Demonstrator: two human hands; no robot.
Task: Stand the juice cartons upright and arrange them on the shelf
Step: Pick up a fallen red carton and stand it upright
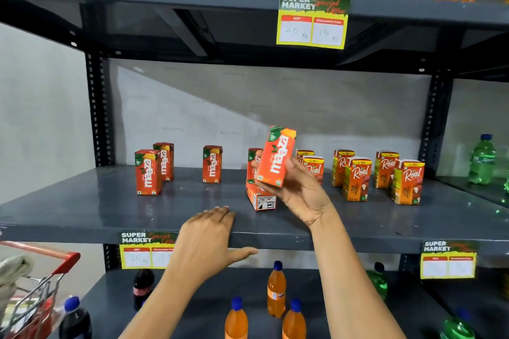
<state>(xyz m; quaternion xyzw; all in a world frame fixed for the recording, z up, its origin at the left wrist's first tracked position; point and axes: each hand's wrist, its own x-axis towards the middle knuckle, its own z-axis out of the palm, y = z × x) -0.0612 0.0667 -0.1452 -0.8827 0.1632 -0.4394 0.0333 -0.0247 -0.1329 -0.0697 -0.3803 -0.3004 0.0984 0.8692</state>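
One Maaza carton (276, 156) sits in my right hand (298, 190), gripped low between my thumb on the near side and my fingers behind it, lifted clear of the shelf and tilted so its top leans to the right. Directly under it, a fallen Maaza carton (260, 197) lies on its side on the grey middle shelf (82, 209), its folded white end facing me, and just behind that an upright Maaza carton (252, 164) is half hidden by the one I hold. My left hand (208, 239) holds nothing: it lies palm down on the shelf's front edge, fingers together on top and thumb stretched out to the right below the lip.

Further left on the same shelf, a single Maaza carton (212, 164) stands alone, and near the left upright a pair of Maaza cartons (148, 172) stand one behind the other. To the right of my raised hand, the Real cartons (357, 179) stand upright in staggered pairs. A price tag (312, 20) hangs from the shelf above, and orange soda bottles (276, 289) stand on the shelf below, between my forearms.
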